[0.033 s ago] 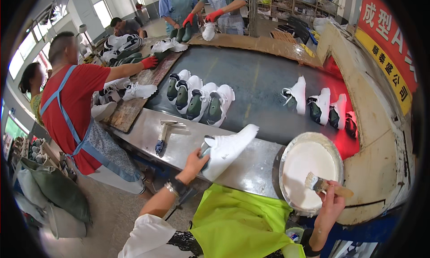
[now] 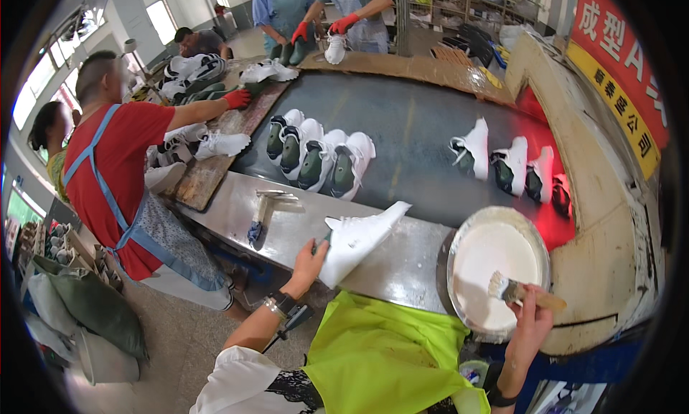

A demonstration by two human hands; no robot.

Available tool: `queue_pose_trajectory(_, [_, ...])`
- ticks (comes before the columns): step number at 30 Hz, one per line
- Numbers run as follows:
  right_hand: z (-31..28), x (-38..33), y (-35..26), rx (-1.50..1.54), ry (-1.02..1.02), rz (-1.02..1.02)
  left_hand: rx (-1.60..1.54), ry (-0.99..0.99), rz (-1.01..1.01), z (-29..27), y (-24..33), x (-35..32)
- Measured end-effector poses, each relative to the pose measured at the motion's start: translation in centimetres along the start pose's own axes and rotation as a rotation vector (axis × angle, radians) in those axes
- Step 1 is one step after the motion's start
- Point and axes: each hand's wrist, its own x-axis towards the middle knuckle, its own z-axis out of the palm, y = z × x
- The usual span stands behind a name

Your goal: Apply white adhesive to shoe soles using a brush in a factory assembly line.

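Observation:
My left hand (image 2: 310, 263) grips a white shoe upper (image 2: 364, 239) at its heel end, above the metal ledge (image 2: 416, 259). The toe points up and to the right. In my right hand (image 2: 529, 326) is a flat paintbrush (image 2: 513, 290) with a wooden handle, its pale bristles above the white liquid (image 2: 495, 252) in a round metal pan (image 2: 454, 274). Whether the bristles touch the liquid, I cannot tell. Left of the shoe upper lies a hammer-like metal tool (image 2: 263, 211) with a blue-wrapped handle end.
Beyond the ledge runs a dark conveyor belt (image 2: 423, 148) bearing several white-and-green shoe uppers (image 2: 319, 155). More uppers (image 2: 470, 148) stand near a red-lit machine opening (image 2: 549, 220). A co-worker in red (image 2: 125, 163) reaches over a side board; two aproned people stand at the far end.
My left hand has turned the shoe upper, so its opening shows less and its white side more. The paintbrush has barely moved.

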Motion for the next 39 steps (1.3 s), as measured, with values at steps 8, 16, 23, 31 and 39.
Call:
queue_pose_trajectory(8, [-0.2, 7.6, 8.9, -0.351, -0.153, -0.061, 0.26, -0.457, 0.124, -1.7, 5.6, 2.4])
queue_pose_trajectory(16, [0.4, 11.0, 13.8, -0.954, -0.088, -0.012, 0.485, -0.423, 0.475, 2.7, 5.7, 2.1])
queue_pose_trajectory(23, [-1.9, 11.9, 10.3, -0.285, -0.099, -0.034, 0.039, -0.495, -0.084, 2.7, 10.6, -1.2])
queue_pose_trajectory(31, [0.6, 11.3, 10.5, -0.233, 0.013, -0.121, -0.676, -0.693, -0.326, 4.7, 10.3, -8.0])
queue_pose_trajectory(39, [12.2, 7.9, 7.7, -0.083, -0.334, -0.175, -0.668, -0.751, -0.227, 7.2, 8.7, -9.6])
